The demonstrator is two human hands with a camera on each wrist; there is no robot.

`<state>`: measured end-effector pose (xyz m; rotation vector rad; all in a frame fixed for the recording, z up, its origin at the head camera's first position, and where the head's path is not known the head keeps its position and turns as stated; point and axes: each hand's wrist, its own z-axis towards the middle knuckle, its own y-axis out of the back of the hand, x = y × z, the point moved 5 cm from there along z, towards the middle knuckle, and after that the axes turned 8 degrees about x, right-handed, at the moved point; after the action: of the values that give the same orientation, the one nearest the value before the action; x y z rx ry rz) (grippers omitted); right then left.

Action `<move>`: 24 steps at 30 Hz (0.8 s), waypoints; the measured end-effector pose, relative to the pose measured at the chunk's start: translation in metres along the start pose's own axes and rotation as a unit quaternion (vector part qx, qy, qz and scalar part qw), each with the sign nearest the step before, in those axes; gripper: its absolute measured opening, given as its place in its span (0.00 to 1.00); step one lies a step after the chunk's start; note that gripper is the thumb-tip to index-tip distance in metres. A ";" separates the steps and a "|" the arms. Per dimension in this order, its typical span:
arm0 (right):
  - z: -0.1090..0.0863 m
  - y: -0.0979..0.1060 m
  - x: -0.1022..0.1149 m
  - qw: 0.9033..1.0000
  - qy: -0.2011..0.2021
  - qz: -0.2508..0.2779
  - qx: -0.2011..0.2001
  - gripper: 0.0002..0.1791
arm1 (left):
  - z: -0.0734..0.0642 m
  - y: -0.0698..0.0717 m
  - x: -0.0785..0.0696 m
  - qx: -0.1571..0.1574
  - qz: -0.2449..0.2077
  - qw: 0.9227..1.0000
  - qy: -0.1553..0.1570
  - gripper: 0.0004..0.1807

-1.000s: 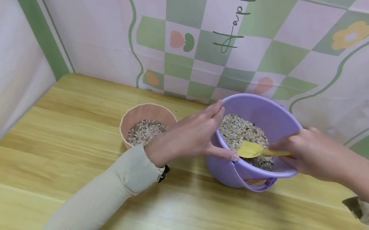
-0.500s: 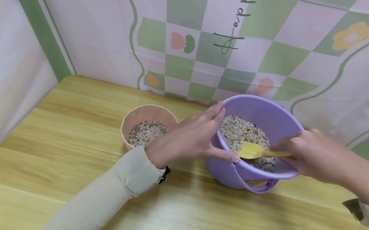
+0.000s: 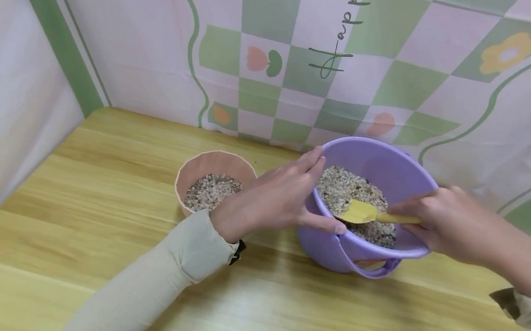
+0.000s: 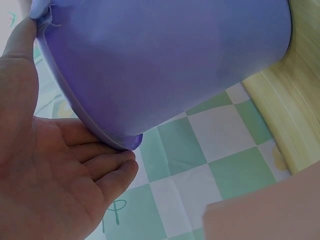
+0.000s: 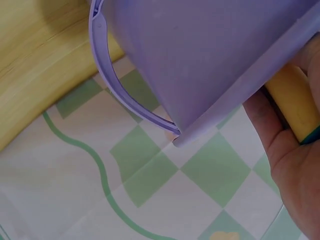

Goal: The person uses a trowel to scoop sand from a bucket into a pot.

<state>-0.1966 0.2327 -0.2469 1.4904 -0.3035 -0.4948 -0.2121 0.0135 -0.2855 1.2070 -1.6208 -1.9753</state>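
Yellow scoop [image 3: 360,212] in R hand [image 3: 453,223], fingers curled tight round its handle, which has a bit of green; wide end's inside purple bucket [image 3: 398,173], at the tiny stones [image 3: 346,185], pale & dark. L hand [image 3: 278,197] grips bucket's rim, thumb spread from fingers, back of hand up, wrist nr pink bowl [image 3: 192,174].

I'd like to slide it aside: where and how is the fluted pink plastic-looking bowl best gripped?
Probably by the left wall of the fluted pink bowl, coming from the person's left, thumb inside the rim, fingers outside. It stands upright and wide-mouthed, its left rim bare and the pale gravelly grains below it; its near right side is hidden behind the left hand.
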 end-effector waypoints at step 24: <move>0.003 -0.002 0.000 1.000 -0.010 0.005 -0.021 0.23 | 0.000 0.000 0.001 0.005 -0.004 1.000 0.006 0.68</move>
<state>-0.1984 0.2297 -0.2484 1.4425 -0.3143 -0.5047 -0.2121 0.0129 -0.2859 1.2268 -1.6251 -1.9636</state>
